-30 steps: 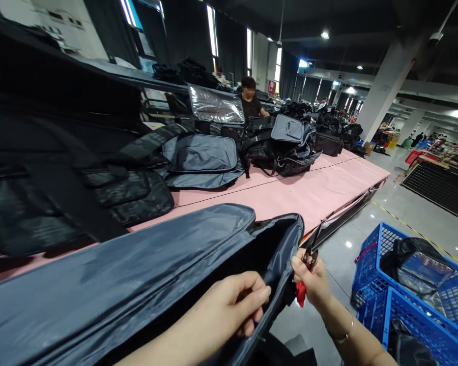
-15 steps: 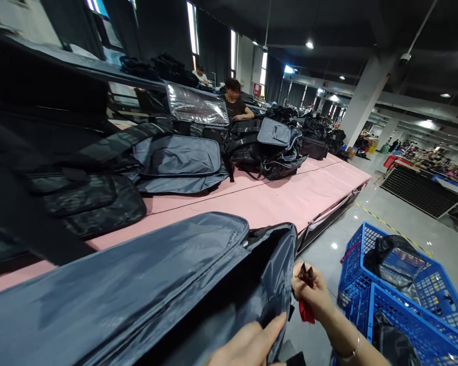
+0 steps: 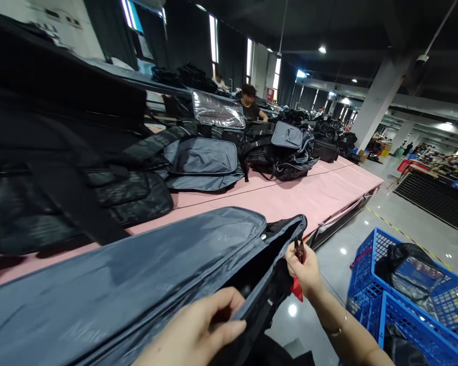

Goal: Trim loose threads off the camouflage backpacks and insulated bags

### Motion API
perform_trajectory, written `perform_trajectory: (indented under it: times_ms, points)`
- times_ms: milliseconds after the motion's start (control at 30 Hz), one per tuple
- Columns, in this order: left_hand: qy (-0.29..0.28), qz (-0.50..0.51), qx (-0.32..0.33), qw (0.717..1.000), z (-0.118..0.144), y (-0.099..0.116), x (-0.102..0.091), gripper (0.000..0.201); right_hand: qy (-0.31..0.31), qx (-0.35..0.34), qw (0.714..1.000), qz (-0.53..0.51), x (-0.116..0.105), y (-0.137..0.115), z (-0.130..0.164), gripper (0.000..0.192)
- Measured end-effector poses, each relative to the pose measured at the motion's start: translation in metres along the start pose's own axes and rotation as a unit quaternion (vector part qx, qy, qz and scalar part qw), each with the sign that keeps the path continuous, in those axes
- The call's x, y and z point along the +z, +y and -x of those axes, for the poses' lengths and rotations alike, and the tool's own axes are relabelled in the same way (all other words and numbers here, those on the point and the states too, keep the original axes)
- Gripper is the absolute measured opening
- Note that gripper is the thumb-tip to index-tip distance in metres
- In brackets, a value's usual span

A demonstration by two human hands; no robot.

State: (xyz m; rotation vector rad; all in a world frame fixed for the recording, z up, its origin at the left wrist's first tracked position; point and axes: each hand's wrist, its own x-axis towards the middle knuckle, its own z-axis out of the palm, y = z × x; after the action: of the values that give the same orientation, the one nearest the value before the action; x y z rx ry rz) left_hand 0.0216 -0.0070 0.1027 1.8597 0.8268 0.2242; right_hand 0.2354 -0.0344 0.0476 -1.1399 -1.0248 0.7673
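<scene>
Below me an open bag (image 3: 168, 259) with a grey-blue lining lies on its side, its flap folded back and its mouth gaping. My left hand (image 3: 206, 320) is closed on the near edge of the mouth, fingers inside and thumb outside. At the far right corner of the bag, my right hand (image 3: 304, 267) is closed around small thread snips (image 3: 299, 250), blades pointing up. A red strip (image 3: 296, 290) hangs below that hand. The fingers of the right hand are against the bag's edge; whether they also grip the fabric I cannot tell.
A long pink-topped table (image 3: 290, 195) runs away from me, with a camouflage bag (image 3: 137, 198), an open grey-lined bag (image 3: 202, 157) and more black bags on it. Blue crates (image 3: 377, 254) holding bags stand on the floor at right. A person (image 3: 252, 104) works farther back.
My left hand has shifted left and closed on the bag's edge, its index finger no longer stretched out. My right hand has moved slightly up against the corner. The view has turned left.
</scene>
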Motion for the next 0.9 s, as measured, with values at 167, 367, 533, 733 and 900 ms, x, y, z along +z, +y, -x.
perform_trajectory:
  times_ms: [167,367,533,733,900]
  points:
    - [0.033,0.026,-0.053,0.998,-0.005,-0.002,-0.01,0.032,-0.001,-0.056,0.996,0.073,0.021,-0.005,0.007,0.016]
    - [0.039,0.107,-0.096,0.989,-0.002,0.011,-0.003,0.038,-0.034,-0.154,0.975,0.156,-0.002,-0.009,0.042,0.014]
    - [0.041,0.158,-0.107,0.981,-0.008,0.0,-0.003,0.047,-0.07,-0.257,0.941,0.207,-0.018,-0.004,0.054,0.022]
    - [0.05,0.181,-0.118,0.975,-0.002,0.016,-0.003,0.044,-0.043,-0.297,0.929,0.215,0.0,-0.007,0.052,0.018]
    - [0.043,0.199,-0.118,0.972,-0.002,0.017,-0.003,0.043,-0.041,-0.302,0.93,0.203,0.003,-0.005,0.052,0.018]
